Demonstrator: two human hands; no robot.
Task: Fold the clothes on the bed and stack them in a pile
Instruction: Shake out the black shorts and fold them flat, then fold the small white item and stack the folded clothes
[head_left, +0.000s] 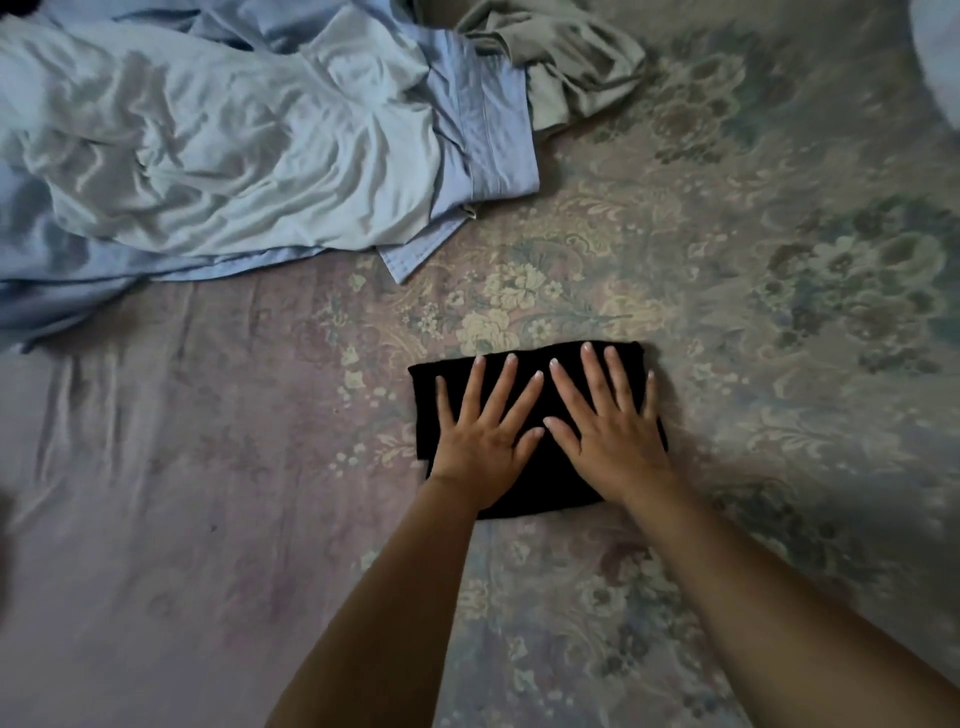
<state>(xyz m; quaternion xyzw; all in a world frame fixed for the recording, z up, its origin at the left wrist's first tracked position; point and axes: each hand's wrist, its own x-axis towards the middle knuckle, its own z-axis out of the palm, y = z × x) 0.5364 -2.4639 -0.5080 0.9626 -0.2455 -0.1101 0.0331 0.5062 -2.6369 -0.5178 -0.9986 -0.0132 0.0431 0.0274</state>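
Black fabric, already folded into a compact rectangle, lies flat on the floral bedsheet (727, 260) near the middle of the bed, and both hands rest on top of it with fingers straight and spread, palms down, gripping nothing. This folded black garment (540, 483) has the left hand (480, 436) over its left half and the right hand (610, 431) over its right half, their thumbs nearly meeting at the centre. The step in hand looks like pressing the fold flat so that it keeps its shape. To do that well, the palms should push evenly downward and stroke outward from the centre toward the short edges, driving out trapped air without dragging the layers askew; the near edge, partly hidden under the wrists, deserves a check for a stray corner. A firm, square bundle will make a stable base for the pile. Well apart, at the upper left, a crumpled light blue shirt (208, 156) waits unfolded, with a rumpled grey-green garment (566, 67) just beside it, touching its far edge.
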